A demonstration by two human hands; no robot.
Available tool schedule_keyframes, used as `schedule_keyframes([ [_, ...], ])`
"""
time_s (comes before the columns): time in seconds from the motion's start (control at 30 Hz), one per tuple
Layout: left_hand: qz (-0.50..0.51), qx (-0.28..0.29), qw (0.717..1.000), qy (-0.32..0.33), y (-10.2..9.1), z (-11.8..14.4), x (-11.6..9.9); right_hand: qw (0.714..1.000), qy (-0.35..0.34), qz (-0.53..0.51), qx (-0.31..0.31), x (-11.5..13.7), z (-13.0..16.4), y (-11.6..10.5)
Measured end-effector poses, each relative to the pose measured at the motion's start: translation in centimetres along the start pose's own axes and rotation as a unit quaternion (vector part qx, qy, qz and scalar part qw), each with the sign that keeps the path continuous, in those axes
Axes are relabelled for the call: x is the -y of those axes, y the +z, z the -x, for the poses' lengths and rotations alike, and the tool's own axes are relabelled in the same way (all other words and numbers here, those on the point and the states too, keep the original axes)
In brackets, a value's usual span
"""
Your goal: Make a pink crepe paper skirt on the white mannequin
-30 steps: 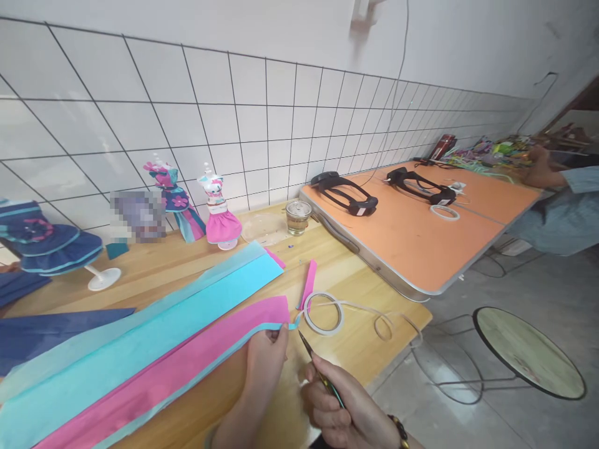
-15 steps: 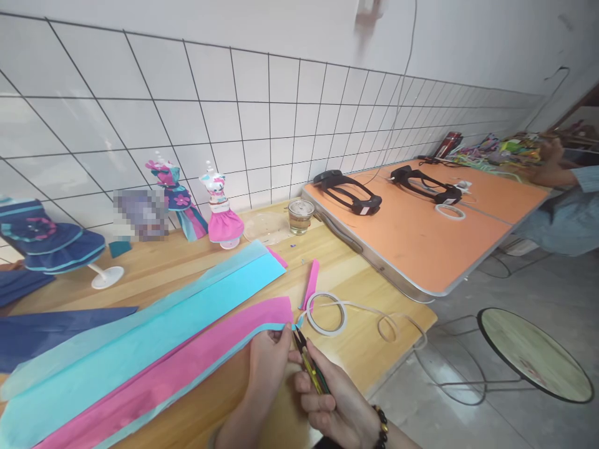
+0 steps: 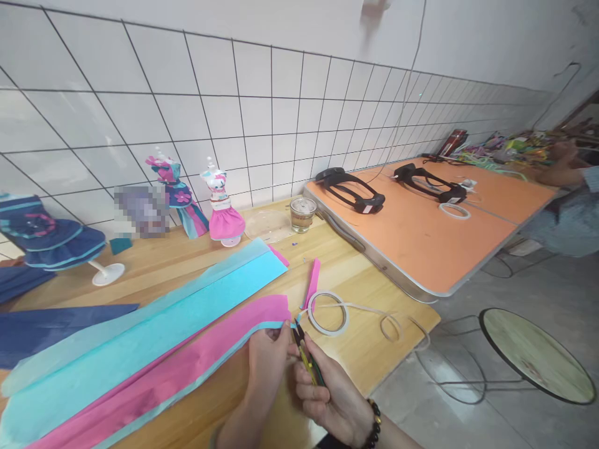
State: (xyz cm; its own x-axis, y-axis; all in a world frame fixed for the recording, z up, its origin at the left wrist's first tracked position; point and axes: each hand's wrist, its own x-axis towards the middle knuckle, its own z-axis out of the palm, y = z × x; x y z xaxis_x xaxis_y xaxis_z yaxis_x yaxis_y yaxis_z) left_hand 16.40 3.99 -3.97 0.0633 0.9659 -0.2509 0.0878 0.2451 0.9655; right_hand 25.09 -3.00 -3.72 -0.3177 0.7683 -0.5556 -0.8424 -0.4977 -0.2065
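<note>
My left hand (image 3: 270, 349) pinches the right end of a long pink fabric strip (image 3: 234, 327) that has a light blue edge. In my right hand (image 3: 330, 390) is a pair of yellow and black thread snips (image 3: 306, 355), the dark blade tips at the blue edge just right of my left fingertips. Whether the blades are apart is hard to make out. Beyond the strip lies a wide turquoise fabric piece (image 3: 210, 299). A roll of narrow white tape (image 3: 345, 321) rests right of the snips, and its loose tail curls towards the table edge. Under the roll's left side is a pink scrap (image 3: 312, 284).
Small dress forms in doll clothes, one with a pink skirt (image 3: 227, 223), stand along the tiled wall, near a glass jar (image 3: 302, 215). Dark blue fabric (image 3: 60, 330) lies left. On the orange table (image 3: 412, 237) are black headsets (image 3: 358, 193). A person's arm (image 3: 556, 165) shows far right; a stool (image 3: 538, 355) stands below.
The view has shifted slightly. My hands stay nearly in place, the left still pinching the strip and the right still holding the snips at its blue edge.
</note>
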Motion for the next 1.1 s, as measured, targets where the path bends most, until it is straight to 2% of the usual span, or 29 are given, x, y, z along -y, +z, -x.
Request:
schedule_keyframes([
  [0.3,0.01,-0.025,1.0,0.003,-0.3,-0.1,-0.1,0.999,-0.03,0.029,-0.029,-0.3,0.2,0.3],
  [0.4,0.011,-0.032,0.999,0.011,-0.4,-0.1,-0.1,0.998,-0.014,0.051,-0.042,-0.2,0.4,0.4],
  [0.57,0.015,-0.027,0.999,0.008,-0.4,0.0,0.0,0.997,-0.003,0.071,-0.042,-0.2,0.4,0.7],
  [0.9,0.023,-0.021,0.999,0.008,-0.5,-0.2,0.5,0.999,-0.012,0.042,-0.016,0.1,-1.0,0.7],
  [1.1,0.03,-0.022,0.999,0.009,-0.5,-0.2,0.6,0.998,-0.001,0.049,-0.032,-0.1,-0.6,1.0],
])
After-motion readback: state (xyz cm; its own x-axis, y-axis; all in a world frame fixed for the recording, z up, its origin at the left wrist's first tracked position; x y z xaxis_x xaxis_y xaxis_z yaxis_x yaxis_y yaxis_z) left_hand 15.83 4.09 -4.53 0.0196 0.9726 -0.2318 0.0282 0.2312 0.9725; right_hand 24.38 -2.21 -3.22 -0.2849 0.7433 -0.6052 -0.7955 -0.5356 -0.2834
